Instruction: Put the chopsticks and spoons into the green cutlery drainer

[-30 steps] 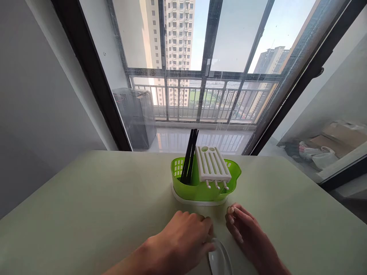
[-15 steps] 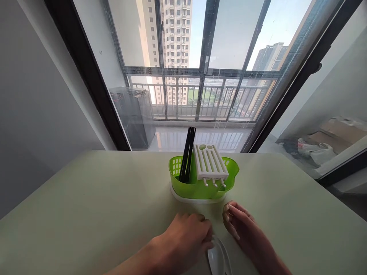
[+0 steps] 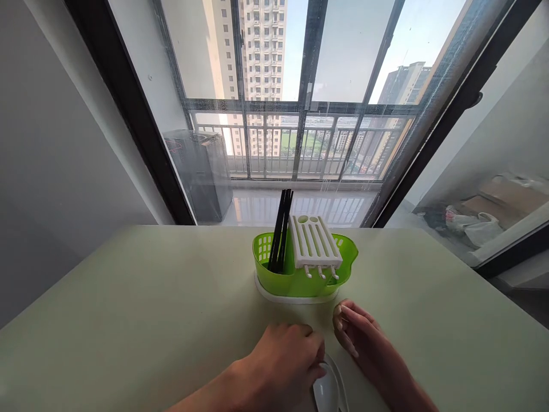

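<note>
At the bottom centre of the head view, my left hand (image 3: 291, 355) is closed, its thumb and fingers at the upper end of a pale, glossy spoon (image 3: 327, 392). Beside and partly under that spoon shows the curved rim of a second pale piece (image 3: 340, 380); its kind is hard to tell. My right hand (image 3: 371, 343) rests to the right, loosely curled with thumb against fingertips, and nothing shows in it. Beyond both hands stands a green cutlery holder (image 3: 283, 284) with a white slotted, hooked rack (image 3: 317, 243). Black chopsticks (image 3: 281, 232) lean upright in its left compartment.
The holder sits on a white base tray (image 3: 295, 300) on a pale green tabletop (image 3: 150, 309). Past the table's far edge are a glass door, a dark cabinet (image 3: 201, 171) and a balcony railing (image 3: 317, 149). Bags (image 3: 478, 229) lie beyond the glass at right.
My left hand has shifted slightly right, and the spoon has moved with it. My right hand, the holder and the chopsticks have stayed in place.
</note>
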Motion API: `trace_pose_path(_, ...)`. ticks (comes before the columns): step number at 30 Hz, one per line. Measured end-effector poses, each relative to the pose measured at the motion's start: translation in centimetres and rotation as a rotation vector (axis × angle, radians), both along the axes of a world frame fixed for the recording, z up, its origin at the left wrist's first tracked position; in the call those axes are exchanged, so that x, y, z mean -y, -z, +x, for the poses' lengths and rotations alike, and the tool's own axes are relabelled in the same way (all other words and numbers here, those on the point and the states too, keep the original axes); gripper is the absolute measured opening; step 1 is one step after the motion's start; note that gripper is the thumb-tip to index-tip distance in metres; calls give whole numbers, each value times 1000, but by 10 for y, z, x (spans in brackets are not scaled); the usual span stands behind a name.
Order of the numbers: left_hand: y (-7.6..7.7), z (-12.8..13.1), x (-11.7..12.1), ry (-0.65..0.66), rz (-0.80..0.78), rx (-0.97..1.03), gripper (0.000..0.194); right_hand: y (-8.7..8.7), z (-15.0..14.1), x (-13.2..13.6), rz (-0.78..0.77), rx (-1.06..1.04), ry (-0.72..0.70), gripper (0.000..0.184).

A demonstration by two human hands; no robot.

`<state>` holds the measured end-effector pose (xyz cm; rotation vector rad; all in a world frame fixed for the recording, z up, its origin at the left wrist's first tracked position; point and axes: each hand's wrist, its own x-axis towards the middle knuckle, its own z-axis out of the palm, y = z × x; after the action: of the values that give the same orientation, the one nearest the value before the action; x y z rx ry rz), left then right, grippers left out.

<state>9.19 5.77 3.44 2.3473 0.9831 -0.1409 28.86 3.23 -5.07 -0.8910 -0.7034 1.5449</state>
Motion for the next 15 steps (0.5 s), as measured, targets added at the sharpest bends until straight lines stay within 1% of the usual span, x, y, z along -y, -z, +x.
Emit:
trace_pose_path(5,2,1,0,23,10,-12,13,-1,0,1,1,-17,-10,33)
trace_pose_path(11,10,-4,3,80,56,-6,10,-5,0,1,-5,4,-4,35)
trace_pose_path(13,10,-5,3,100,63,-7,8,-6,-1,0,-11,10,-2,37)
trace_pose_path(15,6,-6,2,97,49,-17,6,-5,-1,0,-2,18,-3,37)
